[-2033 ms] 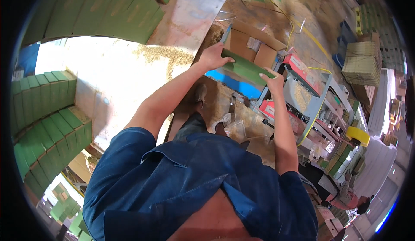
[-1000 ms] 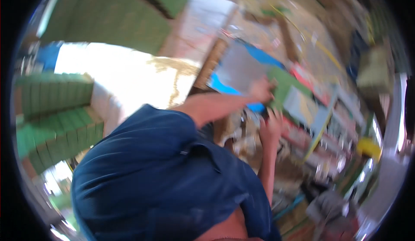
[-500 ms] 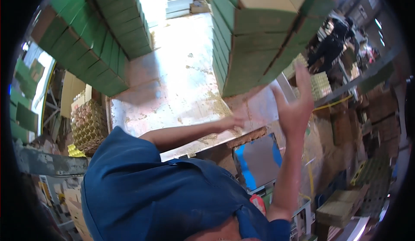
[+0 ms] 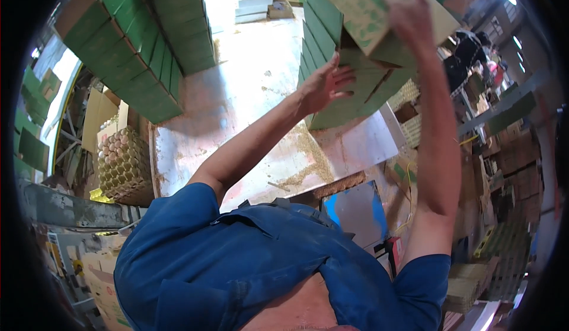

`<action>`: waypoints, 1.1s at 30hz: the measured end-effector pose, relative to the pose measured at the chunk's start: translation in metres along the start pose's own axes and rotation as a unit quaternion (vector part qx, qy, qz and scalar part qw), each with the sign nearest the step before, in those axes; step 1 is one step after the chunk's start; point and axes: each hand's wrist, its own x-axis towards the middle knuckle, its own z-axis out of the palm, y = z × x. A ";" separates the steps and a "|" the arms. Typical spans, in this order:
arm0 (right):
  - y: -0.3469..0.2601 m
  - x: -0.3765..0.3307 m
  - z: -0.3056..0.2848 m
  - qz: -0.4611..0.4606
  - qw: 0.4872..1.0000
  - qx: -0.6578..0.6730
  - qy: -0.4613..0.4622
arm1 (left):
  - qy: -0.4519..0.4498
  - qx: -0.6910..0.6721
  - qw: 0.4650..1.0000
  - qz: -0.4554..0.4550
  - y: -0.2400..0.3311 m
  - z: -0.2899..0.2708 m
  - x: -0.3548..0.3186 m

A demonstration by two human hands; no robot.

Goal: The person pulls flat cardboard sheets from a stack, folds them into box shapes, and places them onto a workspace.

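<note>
At the upper right, my right hand (image 4: 409, 19) grips a green and tan cardboard box (image 4: 364, 13) from above, its fingers over the upper edge. The box sits tilted at the top of a stack of green boxes (image 4: 349, 96); its underside and far side are hidden. My left hand (image 4: 325, 85) is lower and to the left, open with fingers spread, close to the stack's near face. It holds nothing, and whether the fingertips touch the cardboard I cannot tell.
Tall green box stacks (image 4: 139, 46) stand on the left of the worn pale platform (image 4: 249, 111). Stacked egg trays (image 4: 123, 165) with eggs on top are at the far left. A blue-edged grey panel (image 4: 358, 209) lies below the platform's front edge. Another person (image 4: 462, 58) is at the far right.
My right hand has moved up and forward and taken hold of the box, which is now tilted. My left hand has lifted from low over the platform toward the stack.
</note>
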 end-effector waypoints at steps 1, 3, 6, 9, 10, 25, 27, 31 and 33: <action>0.021 -0.009 -0.030 -0.074 0.996 -0.007 0.043 | 0.001 -0.014 1.000 -0.008 -0.002 0.014 0.005; 0.081 -0.050 -0.125 -0.204 0.928 -0.311 0.032 | -0.111 -0.023 0.993 -0.013 -0.004 0.044 0.012; 0.017 -0.168 -0.169 -0.149 0.978 -0.114 0.093 | -0.225 -0.131 0.965 0.004 -0.016 0.085 -0.011; 0.034 -0.298 -0.193 0.113 0.973 0.048 0.195 | -0.267 -0.322 0.900 -0.120 -0.104 0.105 -0.023; 0.049 -0.339 -0.183 0.172 0.974 0.021 0.143 | -0.200 -0.365 0.898 -0.142 -0.128 0.103 -0.041; 0.158 -0.705 -0.008 0.338 0.932 0.040 -0.122 | -0.171 0.441 0.872 -0.121 -0.390 -0.020 -0.086; 0.163 -0.719 -0.004 0.508 0.839 0.193 0.012 | -0.283 0.497 0.795 -0.202 -0.395 -0.008 -0.058; 0.184 -0.723 -0.033 0.677 0.680 0.280 0.008 | -0.270 0.630 0.687 -0.243 -0.414 -0.002 -0.035; 0.187 -0.696 -0.044 0.682 0.704 0.197 0.018 | -0.247 0.651 0.674 -0.246 -0.425 -0.011 -0.041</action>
